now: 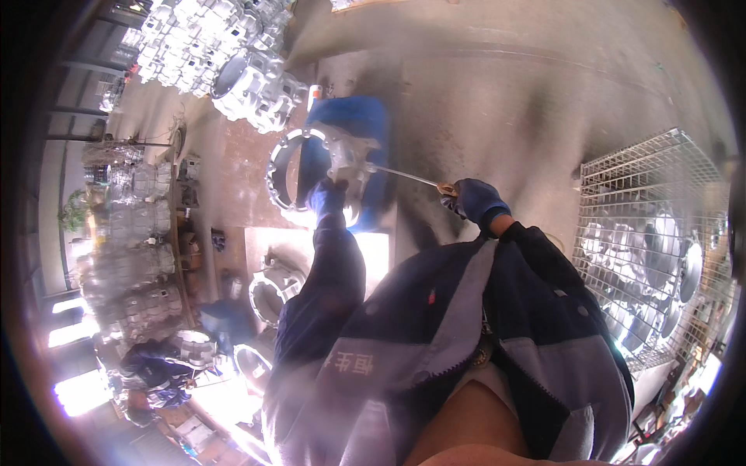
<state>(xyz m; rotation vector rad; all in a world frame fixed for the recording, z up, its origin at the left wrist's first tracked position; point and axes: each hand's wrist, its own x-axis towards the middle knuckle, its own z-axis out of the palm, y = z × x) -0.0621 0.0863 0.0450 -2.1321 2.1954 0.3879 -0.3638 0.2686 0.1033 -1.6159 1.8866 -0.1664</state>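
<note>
A large silvery cast-metal housing (pixel 311 167) with a ring-shaped flange sits on a blue stand (pixel 357 120) ahead of me. My left hand (pixel 326 196), in a blue glove, rests against the lower part of the casting. In its blue glove, my right hand (pixel 475 200) grips the handle of a long thin metal rod tool (pixel 408 177) whose tip reaches into the casting. Both dark blue sleeves fill the lower middle of the picture.
A heap of similar silvery castings (pixel 225 54) lies at the upper left. One more ring casting (pixel 273 287) sits on the floor below. A wire mesh cage (pixel 660 248) with metal parts stands at right. Another person (pixel 159 373) crouches at lower left beside shelves.
</note>
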